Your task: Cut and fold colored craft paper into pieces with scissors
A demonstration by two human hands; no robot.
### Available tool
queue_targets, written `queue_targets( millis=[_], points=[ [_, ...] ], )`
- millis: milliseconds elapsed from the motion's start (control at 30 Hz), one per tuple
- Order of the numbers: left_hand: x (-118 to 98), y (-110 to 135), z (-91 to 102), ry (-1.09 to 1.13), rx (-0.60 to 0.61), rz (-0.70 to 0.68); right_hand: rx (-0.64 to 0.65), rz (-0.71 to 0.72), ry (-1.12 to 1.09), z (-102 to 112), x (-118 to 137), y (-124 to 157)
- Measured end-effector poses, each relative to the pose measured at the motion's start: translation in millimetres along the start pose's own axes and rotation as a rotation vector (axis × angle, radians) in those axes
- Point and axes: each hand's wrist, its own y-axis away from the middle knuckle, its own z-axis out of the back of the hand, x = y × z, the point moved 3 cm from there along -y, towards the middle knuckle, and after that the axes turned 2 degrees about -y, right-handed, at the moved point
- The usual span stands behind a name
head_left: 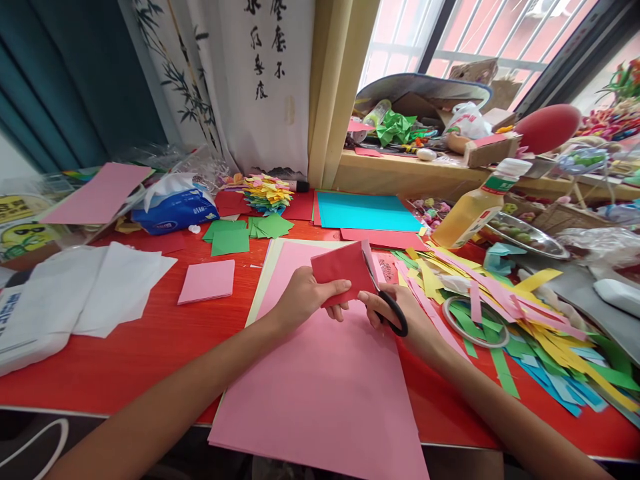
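Observation:
My left hand [313, 293] grips a piece of red paper [338, 267] by its lower left part, thumb on top. Black-handled scissors [395, 313] are in my right hand [387, 310], their blades along the right edge of the red paper. Both hands are above large pink paper sheets [320, 393] lying on the red table. A small stack of pink squares [207, 281] sits to the left of my left hand. Green paper squares [231, 241] lie farther back. To the right of my right hand is a heap of coloured paper strips [540, 333].
A tape roll [475, 323] rests on the strips. Behind them leans a bottle of yellowish liquid [473, 210] near a metal dish [545, 245]. Blue paper [367, 211] lies at the back; a blue tissue pack [175, 210] and white sheets [125, 290] are at left.

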Motion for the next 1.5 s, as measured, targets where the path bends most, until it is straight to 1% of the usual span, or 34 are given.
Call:
queue_targets(
  millis=[167, 267, 467, 633, 767, 933, 1133, 1233, 1367, 1500],
  points=[
    [-1.4, 0.5, 0.4, -0.005, -0.002, -0.001, -0.019, 0.042, -0.025, -0.9, -6.7, -1.2],
    [-1.4, 0.7, 0.5, -0.001, -0.005, 0.002, -0.014, 0.033, -0.03, -1.2, -6.6, -2.2],
    [-0.2, 1.1, -1.6, -0.017, 0.019, 0.026, 0.038, 0.027, -0.018, -0.8, -1.7, -1.7],
    [0.5, 1.8, -1.6, -0.034, 0.009, 0.041, -0.031, 0.031, -0.047, -1.9, -4.6, -1.7],
    [1.2, 1.6, -1.9, -0.043, -0.002, 0.054, -0.017, 0.036, -0.053, -2.9, -3.8, -1.0],
    [0.4, 2.0, -6.5, 0.001, 0.026, 0.034, 0.026, 0.05, -0.036, -2.9, 2.3, 1.1],
    [0.9, 2.8, -8.0, 0.047, 0.029, 0.016, -0.024, 0.045, -0.032, -2.0, -2.1, -0.4],
    [1.2, 2.3, -7.6, 0.05, 0.03, 0.019, -0.015, 0.031, -0.041, -1.8, -3.1, -1.3],
    [2.4, 3.6, -8.9, 0.029, 0.051, 0.037, 0.031, 0.029, -0.044, -1.6, -0.6, -0.4],
    [4.9, 4.3, -9.7, 0.01, 0.059, 0.022, 0.002, 0.043, -0.037, -1.4, -1.8, 0.4]
  ],
)
